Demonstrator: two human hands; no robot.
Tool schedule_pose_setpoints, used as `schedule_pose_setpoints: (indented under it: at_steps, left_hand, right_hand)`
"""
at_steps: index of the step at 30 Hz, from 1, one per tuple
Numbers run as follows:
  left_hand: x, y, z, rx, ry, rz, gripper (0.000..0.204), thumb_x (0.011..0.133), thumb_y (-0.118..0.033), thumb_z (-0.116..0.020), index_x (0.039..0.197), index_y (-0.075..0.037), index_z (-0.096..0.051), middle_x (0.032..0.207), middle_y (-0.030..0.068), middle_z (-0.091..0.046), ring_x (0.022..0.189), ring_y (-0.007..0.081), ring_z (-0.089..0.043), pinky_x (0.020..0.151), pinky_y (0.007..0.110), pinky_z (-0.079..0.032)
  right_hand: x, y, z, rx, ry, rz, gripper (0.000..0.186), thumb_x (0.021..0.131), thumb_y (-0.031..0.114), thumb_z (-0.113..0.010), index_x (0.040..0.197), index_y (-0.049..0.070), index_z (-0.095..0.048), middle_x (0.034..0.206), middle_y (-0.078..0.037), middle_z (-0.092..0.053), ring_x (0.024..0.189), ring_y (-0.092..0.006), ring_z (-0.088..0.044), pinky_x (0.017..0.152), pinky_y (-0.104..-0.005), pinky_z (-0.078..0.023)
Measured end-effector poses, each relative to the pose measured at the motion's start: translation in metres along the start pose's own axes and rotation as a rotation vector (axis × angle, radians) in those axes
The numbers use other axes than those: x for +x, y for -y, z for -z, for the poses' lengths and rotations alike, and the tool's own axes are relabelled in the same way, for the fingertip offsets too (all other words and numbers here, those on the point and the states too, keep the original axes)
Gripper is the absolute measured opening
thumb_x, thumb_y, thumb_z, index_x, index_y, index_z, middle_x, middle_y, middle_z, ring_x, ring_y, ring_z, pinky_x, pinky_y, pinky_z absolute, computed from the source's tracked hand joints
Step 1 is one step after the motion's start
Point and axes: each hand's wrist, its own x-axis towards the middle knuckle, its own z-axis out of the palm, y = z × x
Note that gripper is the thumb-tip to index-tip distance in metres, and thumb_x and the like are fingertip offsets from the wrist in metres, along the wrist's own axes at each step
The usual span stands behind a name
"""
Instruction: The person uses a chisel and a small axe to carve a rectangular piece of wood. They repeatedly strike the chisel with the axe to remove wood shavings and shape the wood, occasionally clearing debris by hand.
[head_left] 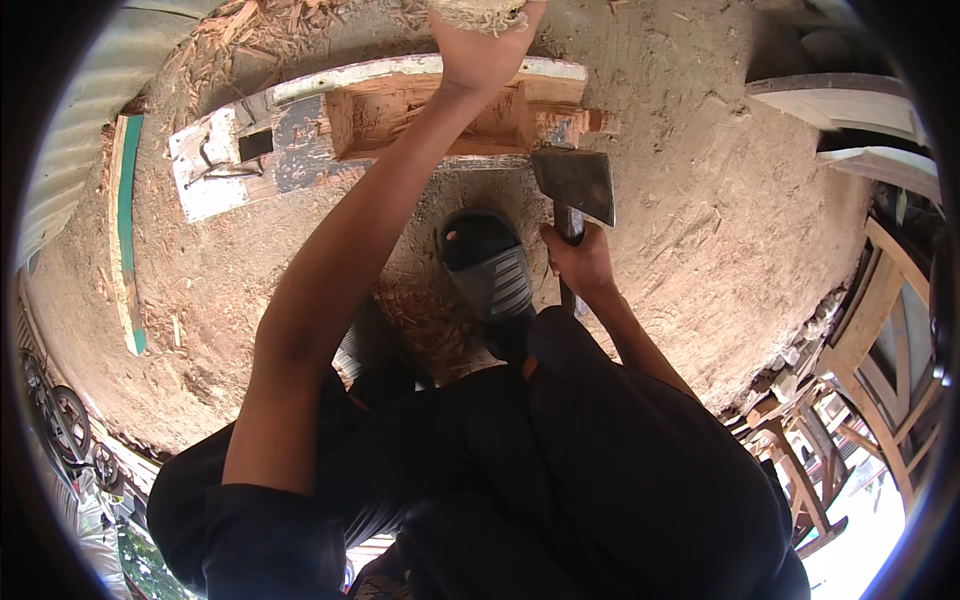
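My left arm reaches out to the far side, and my left hand (487, 48) is closed on a pale piece of wood (482, 14) with a rough, splintered end. The top edge of the view cuts that piece off. Closer in, my right hand (585, 262) grips the dark handle of a hatchet (578, 185), its broad metal head uppermost, beside my right shoe. Below my left forearm lies a long wooden block (290, 140) with a hollowed recess and flaking white and grey paint. The hatchet head is just short of the block's near right end.
My black shoe (487, 265) stands on the dirt ground near the block. A green-edged plank (127, 230) lies at left, and wood chips (270, 30) are strewn at the far left. Wooden frames (870, 310) stand at right; a wheeled vehicle (68, 425) is at lower left.
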Motion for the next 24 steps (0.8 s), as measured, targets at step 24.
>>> schedule_pose_setpoints:
  at_steps: [24]
  left_hand:
    - [-0.005,0.005,-0.022,0.301,0.102,-0.206,0.033,0.081,-0.007,-0.071,0.11,-0.002,-0.057,0.102,0.0085,-0.064,0.093,0.0211,-0.06,0.085,0.037,-0.046]
  right_hand:
    - [-0.028,0.28,0.121,0.447,0.067,0.492,0.024,0.09,0.026,-0.06,0.077,0.006,-0.054,0.061,-0.002,-0.047,0.047,-0.0096,-0.045,0.047,-0.027,-0.04]
